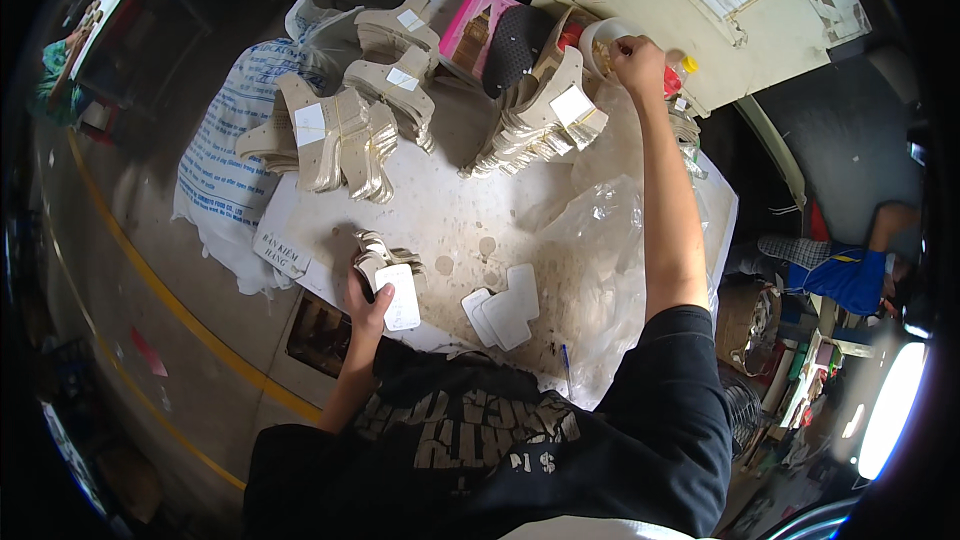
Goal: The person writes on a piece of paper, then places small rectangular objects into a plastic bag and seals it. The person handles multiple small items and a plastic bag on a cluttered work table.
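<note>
My left hand [364, 302] grips a small stack of beige cut-out pieces [373, 250] with a written-on white card [402, 302] lying against it, thumb on the card's edge. My right arm is stretched to the far right of the table. There, my right hand [637, 62] is at a white round bowl [597, 38], its fingers pinched together; what they hold, if anything, is too small to make out. Several white cards [507, 308] with rounded corners lie near the table's front edge, between my arms.
Banded stacks of beige pieces [335, 145] with white labels stand at the back left; another stack [540, 120] is near the bowl. Clear plastic sheeting [610, 250] covers the right side. A pen [566, 370], printed white sack [235, 130] and pink box [475, 30] are around.
</note>
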The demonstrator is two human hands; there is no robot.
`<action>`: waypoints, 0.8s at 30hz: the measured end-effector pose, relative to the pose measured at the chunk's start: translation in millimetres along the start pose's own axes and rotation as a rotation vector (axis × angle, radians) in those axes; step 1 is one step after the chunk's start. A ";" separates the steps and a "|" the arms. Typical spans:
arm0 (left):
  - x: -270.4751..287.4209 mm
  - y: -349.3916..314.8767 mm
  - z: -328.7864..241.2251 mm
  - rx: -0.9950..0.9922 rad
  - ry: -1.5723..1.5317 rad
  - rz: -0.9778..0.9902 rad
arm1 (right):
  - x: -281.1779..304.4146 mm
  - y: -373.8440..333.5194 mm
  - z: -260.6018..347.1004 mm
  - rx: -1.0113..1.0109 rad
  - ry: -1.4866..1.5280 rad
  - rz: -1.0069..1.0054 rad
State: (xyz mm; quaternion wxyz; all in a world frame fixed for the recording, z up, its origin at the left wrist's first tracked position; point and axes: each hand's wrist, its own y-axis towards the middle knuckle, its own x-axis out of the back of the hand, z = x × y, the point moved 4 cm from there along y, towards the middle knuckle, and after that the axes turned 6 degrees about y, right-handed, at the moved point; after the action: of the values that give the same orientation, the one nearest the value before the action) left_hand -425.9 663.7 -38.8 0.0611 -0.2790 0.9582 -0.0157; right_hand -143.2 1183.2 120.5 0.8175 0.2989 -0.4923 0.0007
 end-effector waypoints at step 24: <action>-3.7 -9.9 -32.8 0.443 -0.795 0.140 | 149.1 -267.3 175.7 -0.513 1.422 0.495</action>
State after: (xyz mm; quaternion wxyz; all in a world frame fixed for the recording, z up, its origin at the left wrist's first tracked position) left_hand -421.7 657.2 -5.2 0.4830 -0.1781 0.8505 -0.1076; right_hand -128.7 834.0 169.3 0.9552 -0.0887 0.1108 0.2595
